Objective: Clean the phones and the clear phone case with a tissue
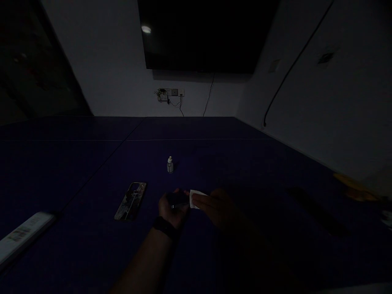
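Observation:
The light is very dim. My left hand (168, 213), with a dark band at its wrist, is wrapped round a dark, flat, phone-like object (178, 199). My right hand (217, 207) presses its fingers on a small white wipe (194, 193), which is at the right end of that object. Whether the wipe touches the object I cannot tell. Beyond the hands a small clear bottle (170, 166) with a white top stands upright. To the left lies a phone case (131, 201) with a dark picture on it.
A long white box (26, 234) lies at the left on the blue-purple table (196, 159). A long dark item (317, 210) and something yellow (355, 188) are at the right. A large screen (202, 34) and sockets (171, 92) with cables are on the wall.

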The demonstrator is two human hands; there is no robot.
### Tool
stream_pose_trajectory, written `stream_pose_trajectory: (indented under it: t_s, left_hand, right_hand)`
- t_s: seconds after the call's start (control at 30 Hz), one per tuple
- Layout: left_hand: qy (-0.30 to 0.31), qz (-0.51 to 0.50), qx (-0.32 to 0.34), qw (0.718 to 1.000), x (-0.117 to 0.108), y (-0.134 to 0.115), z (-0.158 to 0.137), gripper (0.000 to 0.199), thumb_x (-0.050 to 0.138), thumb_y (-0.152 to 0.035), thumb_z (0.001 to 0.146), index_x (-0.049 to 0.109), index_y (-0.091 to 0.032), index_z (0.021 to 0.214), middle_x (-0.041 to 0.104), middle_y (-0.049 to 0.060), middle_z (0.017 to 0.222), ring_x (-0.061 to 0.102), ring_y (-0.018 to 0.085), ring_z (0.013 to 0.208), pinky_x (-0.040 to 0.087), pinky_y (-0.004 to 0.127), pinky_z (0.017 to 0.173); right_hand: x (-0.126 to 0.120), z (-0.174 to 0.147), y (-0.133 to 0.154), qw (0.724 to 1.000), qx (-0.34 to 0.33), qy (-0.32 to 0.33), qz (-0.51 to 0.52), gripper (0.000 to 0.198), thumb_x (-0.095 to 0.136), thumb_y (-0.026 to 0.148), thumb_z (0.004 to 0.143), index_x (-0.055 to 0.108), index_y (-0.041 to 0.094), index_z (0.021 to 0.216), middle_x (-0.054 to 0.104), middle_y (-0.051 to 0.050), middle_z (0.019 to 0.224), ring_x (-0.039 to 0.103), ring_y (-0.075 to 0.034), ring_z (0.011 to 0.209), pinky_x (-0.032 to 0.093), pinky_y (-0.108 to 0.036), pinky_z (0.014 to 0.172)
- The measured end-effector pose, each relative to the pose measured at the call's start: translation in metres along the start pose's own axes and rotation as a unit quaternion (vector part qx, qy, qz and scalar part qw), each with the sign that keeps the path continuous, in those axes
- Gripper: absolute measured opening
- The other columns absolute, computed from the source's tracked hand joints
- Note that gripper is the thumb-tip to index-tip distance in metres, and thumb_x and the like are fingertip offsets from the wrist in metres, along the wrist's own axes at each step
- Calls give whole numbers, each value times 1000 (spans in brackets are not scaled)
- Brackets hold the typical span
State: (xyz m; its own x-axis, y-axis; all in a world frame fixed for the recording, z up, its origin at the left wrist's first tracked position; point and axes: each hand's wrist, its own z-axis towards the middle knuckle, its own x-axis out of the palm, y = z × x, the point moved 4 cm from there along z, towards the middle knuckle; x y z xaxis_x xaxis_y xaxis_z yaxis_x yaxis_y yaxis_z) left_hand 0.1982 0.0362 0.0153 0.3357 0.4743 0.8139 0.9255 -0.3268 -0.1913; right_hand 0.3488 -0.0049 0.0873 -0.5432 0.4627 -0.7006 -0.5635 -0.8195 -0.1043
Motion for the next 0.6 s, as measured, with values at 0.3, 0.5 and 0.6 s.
stream_pose_trajectory:
  t_s: [0.3, 0.5, 0.6]
  left_hand:
    - [1, -3, -10, 1000, 5, 0, -9, 28, 45, -31, 91, 62, -10, 84, 61, 11, 75, 64, 19, 61, 55, 27, 53]
    - [-5, 8, -2, 1000, 4, 0, -3, 27, 44, -32, 91, 61, -12, 86, 64, 14, 84, 67, 25, 69, 57, 35, 57]
    - [0, 9, 4, 1000, 4, 2, -3, 28, 43, -32, 91, 62, -12, 85, 65, 16, 86, 69, 26, 73, 58, 37, 60]
  right_hand:
    - [6, 22, 17, 999, 13, -28, 32, 23, 52, 17, 100, 68, 17, 117, 74, -7, 114, 58, -19, 82, 52, -32, 72]
    - [-14, 19, 13, 992, -1, -107, 65, 23, 56, 7, 94, 63, 15, 115, 73, -8, 92, 64, -17, 82, 52, -31, 73]
    - [-15, 19, 19, 992, 13, -113, 59, 22, 56, 8, 94, 62, 14, 114, 70, -7, 86, 63, -17, 76, 53, -30, 69]
